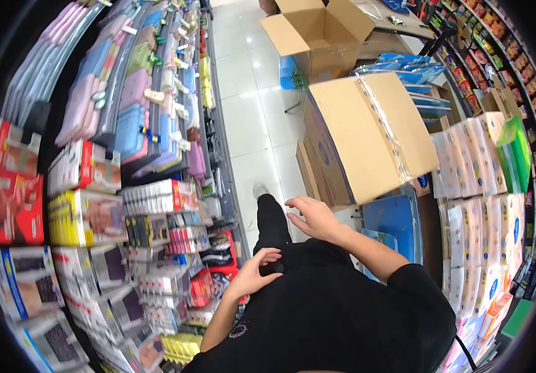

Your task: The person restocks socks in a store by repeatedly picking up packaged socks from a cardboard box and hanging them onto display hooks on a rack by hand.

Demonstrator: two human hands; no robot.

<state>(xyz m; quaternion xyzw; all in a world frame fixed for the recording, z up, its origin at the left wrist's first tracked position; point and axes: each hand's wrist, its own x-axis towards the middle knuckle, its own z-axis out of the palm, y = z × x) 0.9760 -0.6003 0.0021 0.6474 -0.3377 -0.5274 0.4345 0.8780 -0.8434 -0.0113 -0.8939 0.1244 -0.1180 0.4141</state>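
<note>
My left hand [255, 273] hangs low before my dark clothes, its fingers curved and the thumb apart, with nothing in it. Higher and to the right, my right hand [315, 217] reaches over my leg with its fingers loosely spread, also holding nothing. Nearest to that hand stands a large taped cardboard box [374, 133]. One of my legs [272, 221] is stretched forward on the tiled floor. To the left of my left hand, boxed goods [168, 261] hang on the shelf side.
Folded towels [134, 112] fill the left rack. Beyond the taped box, an open carton [327, 37] stands by a table [398, 22]. Stacked tissue packs [476, 230] and blue folding stools [392, 224] are on the right. A pale tiled aisle [246, 99] runs ahead between them.
</note>
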